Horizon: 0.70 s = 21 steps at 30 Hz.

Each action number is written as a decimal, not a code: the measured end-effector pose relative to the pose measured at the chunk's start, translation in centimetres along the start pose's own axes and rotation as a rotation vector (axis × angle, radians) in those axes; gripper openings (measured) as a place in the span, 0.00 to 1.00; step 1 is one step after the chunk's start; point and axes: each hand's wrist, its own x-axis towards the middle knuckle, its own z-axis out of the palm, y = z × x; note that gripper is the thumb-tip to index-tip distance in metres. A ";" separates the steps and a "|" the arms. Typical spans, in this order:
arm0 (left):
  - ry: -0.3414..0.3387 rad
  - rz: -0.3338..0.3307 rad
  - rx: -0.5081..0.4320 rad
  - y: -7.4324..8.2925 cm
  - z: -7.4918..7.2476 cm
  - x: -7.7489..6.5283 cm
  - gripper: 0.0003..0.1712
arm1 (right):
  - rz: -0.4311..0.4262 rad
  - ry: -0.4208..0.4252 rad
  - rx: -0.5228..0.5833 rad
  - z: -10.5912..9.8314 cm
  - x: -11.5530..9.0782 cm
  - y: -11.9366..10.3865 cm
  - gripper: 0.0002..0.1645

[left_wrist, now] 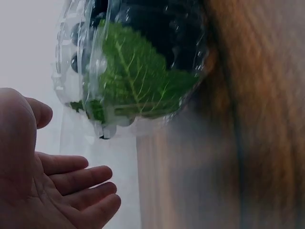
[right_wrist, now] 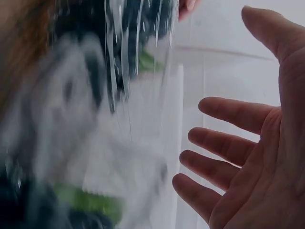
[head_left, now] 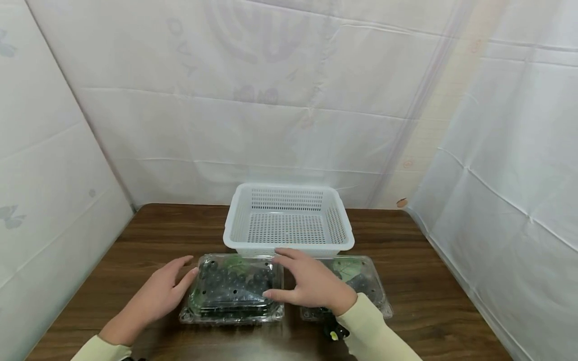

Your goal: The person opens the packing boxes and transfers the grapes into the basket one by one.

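A clear plastic clamshell box (head_left: 235,288) of dark grapes with green leaves lies on the table, its lid closed. By its left side is my left hand (head_left: 160,291), fingers extended and loosely spread; the left wrist view shows a gap between that hand and the box, with a large green leaf (left_wrist: 138,71) behind the plastic. My right hand (head_left: 309,281) hovers at the box's right edge, fingers spread and holding nothing. A second clamshell box (head_left: 375,286) of dark grapes lies to the right, partly hidden by my right hand and forearm.
Behind the boxes stands a white perforated plastic basket (head_left: 289,245) with nothing in it. The dark wood-grain table (head_left: 424,281) is bordered by white sheeting (head_left: 180,125) at the back and sides. A small black item (head_left: 334,331) with a yellow-green spot shows under my right wrist.
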 end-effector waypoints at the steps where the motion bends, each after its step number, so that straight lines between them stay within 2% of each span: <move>1: -0.007 -0.013 -0.014 0.0 0.1 -0.1 0.41 | -0.008 -0.001 -0.001 0.3 0.1 -0.3 0.49; 8: -0.050 -0.122 -0.111 -0.4 0.4 -0.4 0.30 | -0.059 0.017 -0.033 2.4 0.5 -1.7 0.44; 16: -0.109 -0.138 -0.190 -1.2 0.8 -0.5 0.26 | -0.170 0.108 -0.175 3.6 1.0 -2.7 0.42; 21: -0.146 -0.135 -0.268 -1.6 1.0 -0.4 0.25 | -0.181 0.121 -0.193 3.8 1.2 -2.8 0.42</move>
